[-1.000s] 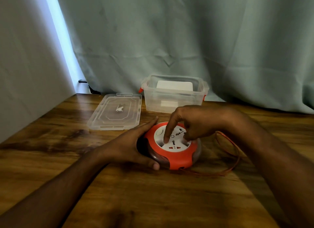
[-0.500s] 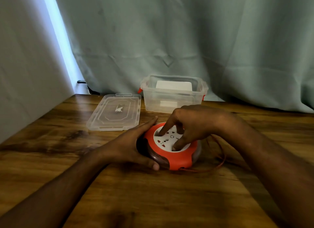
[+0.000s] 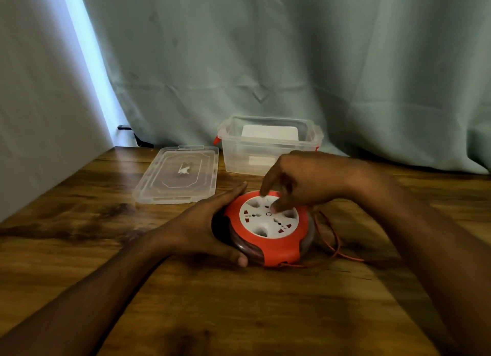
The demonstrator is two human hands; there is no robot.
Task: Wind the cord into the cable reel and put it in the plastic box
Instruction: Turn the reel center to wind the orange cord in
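Here the fingertips of the right hand bend down and press on the white round top of the cable reel. The curled fingers poke into the white part near its far side. The left hand cups the left side of the reel, with its fingers laid along the far edge and its thumb curled round the near edge. The reel is orange and white and lies flat on the wooden table, in the middle. A thin orange cord comes out near the front of the reel and loops on the table on the right side. Behind the reel stands the clear plastic box, open on top. Its clear lid lies flat on the table just left of the box. A green curtain hangs behind it all.
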